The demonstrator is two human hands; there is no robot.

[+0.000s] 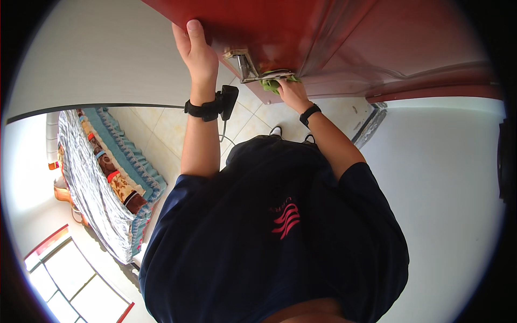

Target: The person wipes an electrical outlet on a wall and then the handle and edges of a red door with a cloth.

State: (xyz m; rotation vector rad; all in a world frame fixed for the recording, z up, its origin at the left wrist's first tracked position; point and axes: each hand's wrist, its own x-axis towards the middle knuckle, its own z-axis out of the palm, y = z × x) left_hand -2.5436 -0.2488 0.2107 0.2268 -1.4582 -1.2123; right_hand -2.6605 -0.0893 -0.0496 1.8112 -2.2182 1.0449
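A dark red door (269, 32) with a glossy panelled face stands in front of me. My left hand (200, 56) grips its edge at the upper left, thumb up and the other fingers partly hidden by the hand and the door. On the door is a metal handle (242, 65) with a pale, gold-edged plate. Just right of the handle, my right hand (293, 95) presses a green cloth (270, 85) against the lower part of the plate. The cloth is bunched, and some of it shows beyond the fingers.
A bed (102, 177) with a blue ruffled cover stands at the left, near a window (70, 274). A black device (229, 102) with a cable is strapped to my left wrist. Pale floor tiles (237, 118) lie below, and a white wall (431, 177) runs along the right.
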